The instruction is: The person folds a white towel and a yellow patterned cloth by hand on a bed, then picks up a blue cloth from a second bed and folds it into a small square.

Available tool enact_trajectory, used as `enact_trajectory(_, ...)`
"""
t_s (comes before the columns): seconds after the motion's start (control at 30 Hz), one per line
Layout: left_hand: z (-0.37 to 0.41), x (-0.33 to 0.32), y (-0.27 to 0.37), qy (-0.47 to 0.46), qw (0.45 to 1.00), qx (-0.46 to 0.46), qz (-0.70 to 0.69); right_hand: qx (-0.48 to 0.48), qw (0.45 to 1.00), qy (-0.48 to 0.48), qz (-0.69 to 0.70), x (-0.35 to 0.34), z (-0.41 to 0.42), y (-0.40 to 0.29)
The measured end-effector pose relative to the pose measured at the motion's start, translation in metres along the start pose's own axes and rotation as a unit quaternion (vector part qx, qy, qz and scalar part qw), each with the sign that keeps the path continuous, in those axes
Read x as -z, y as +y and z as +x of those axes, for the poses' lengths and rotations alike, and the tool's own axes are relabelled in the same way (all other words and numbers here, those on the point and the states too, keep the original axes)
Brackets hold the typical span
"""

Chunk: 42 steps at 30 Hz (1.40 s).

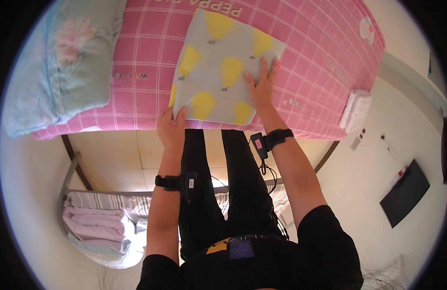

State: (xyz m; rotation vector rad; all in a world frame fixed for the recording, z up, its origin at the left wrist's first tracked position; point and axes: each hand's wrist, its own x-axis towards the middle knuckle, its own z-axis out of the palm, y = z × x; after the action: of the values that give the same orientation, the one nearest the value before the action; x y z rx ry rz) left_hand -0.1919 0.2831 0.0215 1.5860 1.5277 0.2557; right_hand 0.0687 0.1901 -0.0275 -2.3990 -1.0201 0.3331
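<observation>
A grey cloth [212, 49] printed with yellow pears lies spread in a rough rectangle on a pink checked bed cover [143, 47]. Beside its near left corner is my left hand [171, 128], thumb on the fabric and fingers along the edge. Whether that hand pinches the corner I cannot tell. My right hand [262, 87] rests palm down on the cloth's right side, fingers spread. Small creases show in the cloth near my left thumb.
A pale blue flowered pillow [82, 69] lies on the left of the bed. Folded white fabric [355, 110] sits at the right edge. Straps with small black devices circle both wrists, and a cable [268, 170] hangs from the right one. Behind me is another bed with a pink quilt [96, 224].
</observation>
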Motion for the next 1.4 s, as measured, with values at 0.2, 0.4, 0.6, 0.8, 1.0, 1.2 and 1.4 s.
enact_trajectory(0.2, 0.031, -0.004, -0.023, 0.009, 0.991, -0.114, 0.070, -0.065, 0.985, 0.031, 0.159, -0.001, -0.050, -0.006)
enact_trajectory(0.4, 0.070, -0.026, 0.008, -0.148, 0.981, -0.057, -0.114, -0.337, 0.828, -0.042, 0.446, -0.004, -0.095, 0.036)
enact_trajectory(0.6, 0.089, -0.010, 0.040, -0.231, 0.969, 0.050, -0.071, -0.348, 0.710, -0.179, 0.585, 0.018, -0.068, 0.023)
enact_trajectory(0.8, 0.047, 0.038, 0.074, -0.237, 0.946, 0.150, -0.163, -0.322, 0.683, -0.237, 0.611, 0.107, -0.056, 0.011)
enact_trajectory(1.0, -0.043, -0.001, 0.156, -0.297, 0.911, 0.242, -0.155, -0.389, 0.687, -0.224, 0.572, 0.192, -0.094, 0.068)
enact_trajectory(1.2, -0.090, -0.058, 0.218, -0.403, 0.847, 0.282, -0.199, -0.421, 0.693, -0.165, 0.562, 0.275, -0.136, 0.116)
enact_trajectory(1.4, -0.119, -0.101, 0.285, -0.487, 0.841, 0.206, -0.115, -0.432, 0.642, -0.035, 0.633, 0.329, -0.194, 0.122)
